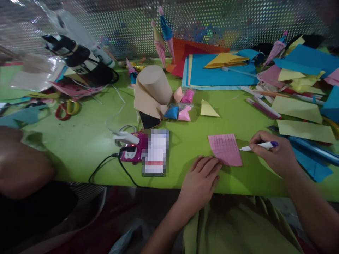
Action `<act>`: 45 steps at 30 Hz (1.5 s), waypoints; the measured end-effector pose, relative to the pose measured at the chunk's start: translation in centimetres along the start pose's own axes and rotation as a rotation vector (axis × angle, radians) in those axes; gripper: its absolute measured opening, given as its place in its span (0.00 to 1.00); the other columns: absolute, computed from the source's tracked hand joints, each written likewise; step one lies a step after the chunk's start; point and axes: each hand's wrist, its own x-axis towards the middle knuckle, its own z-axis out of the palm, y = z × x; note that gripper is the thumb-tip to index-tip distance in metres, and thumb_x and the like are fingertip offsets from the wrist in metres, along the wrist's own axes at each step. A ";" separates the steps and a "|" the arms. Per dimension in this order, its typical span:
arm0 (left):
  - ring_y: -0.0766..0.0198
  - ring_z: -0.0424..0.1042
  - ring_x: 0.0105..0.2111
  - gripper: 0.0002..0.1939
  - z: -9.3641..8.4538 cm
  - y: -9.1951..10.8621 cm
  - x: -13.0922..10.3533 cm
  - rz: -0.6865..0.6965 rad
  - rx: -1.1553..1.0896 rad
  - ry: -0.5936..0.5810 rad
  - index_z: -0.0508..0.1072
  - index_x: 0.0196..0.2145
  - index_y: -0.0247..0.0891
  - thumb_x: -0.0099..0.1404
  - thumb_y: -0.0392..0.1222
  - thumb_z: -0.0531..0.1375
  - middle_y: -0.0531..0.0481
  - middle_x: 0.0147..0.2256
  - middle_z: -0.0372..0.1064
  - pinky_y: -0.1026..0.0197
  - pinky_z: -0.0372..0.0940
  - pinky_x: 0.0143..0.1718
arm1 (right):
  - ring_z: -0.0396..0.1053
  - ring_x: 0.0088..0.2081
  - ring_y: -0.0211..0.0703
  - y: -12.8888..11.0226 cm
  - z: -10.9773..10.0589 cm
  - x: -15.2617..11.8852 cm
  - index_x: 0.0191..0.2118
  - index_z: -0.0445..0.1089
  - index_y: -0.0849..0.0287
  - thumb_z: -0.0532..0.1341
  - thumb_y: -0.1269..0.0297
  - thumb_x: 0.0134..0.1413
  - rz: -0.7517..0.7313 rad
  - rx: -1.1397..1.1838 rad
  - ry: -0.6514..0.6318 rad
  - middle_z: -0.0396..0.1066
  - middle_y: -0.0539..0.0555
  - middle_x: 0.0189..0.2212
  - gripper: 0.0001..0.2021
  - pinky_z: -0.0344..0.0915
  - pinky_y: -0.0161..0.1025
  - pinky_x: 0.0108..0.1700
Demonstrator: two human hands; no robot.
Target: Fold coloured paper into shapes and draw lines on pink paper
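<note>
A small pink paper (226, 151) lies on the green tabletop, with dark lines crossing its upper part. My left hand (203, 176) rests flat beside it, fingertips touching its lower left corner. My right hand (278, 157) is closed around a white marker (262, 145) with a purple end. The marker's tip is at the right edge of the pink paper. Above the paper lies a small pale yellow paper piece (208, 109). Strips of yellow paper (304, 131) and a blue paper piece (309, 162) are close to my right hand.
To the left are a blurred phone (156, 151), a magenta power strip (132, 150) with cables and a cardboard roll (155, 84). Scissors (67, 108) and a black bottle (84, 61) stand farther left, near another person's arm (23, 162). Blue paper sheets (201, 72) lie at the back.
</note>
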 end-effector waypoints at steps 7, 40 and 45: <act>0.58 0.65 0.61 0.21 0.0 0.0 0.0 0.011 0.006 0.013 0.66 0.64 0.41 0.76 0.45 0.53 0.49 0.59 0.70 0.49 0.54 0.70 | 0.65 0.25 0.41 -2.8 1.5 -0.9 0.31 0.72 0.52 0.63 0.61 0.59 -0.070 0.146 -0.067 0.69 0.48 0.23 0.06 0.56 0.39 0.27; 0.56 0.67 0.59 0.19 0.1 0.0 -0.1 -0.004 0.005 0.021 0.70 0.59 0.39 0.76 0.45 0.53 0.45 0.56 0.71 0.47 0.56 0.68 | 0.67 0.27 0.40 -3.6 3.7 -0.7 0.33 0.73 0.53 0.63 0.61 0.60 -0.117 0.184 -0.123 0.73 0.49 0.27 0.05 0.60 0.38 0.30; 0.58 0.65 0.62 0.18 0.2 -0.1 -0.1 0.059 0.042 0.010 0.70 0.59 0.40 0.76 0.45 0.53 0.48 0.62 0.68 0.47 0.54 0.69 | 0.68 0.30 0.42 -2.4 3.4 -0.7 0.35 0.75 0.54 0.66 0.57 0.60 -0.030 0.318 -0.024 0.73 0.51 0.29 0.07 0.61 0.39 0.30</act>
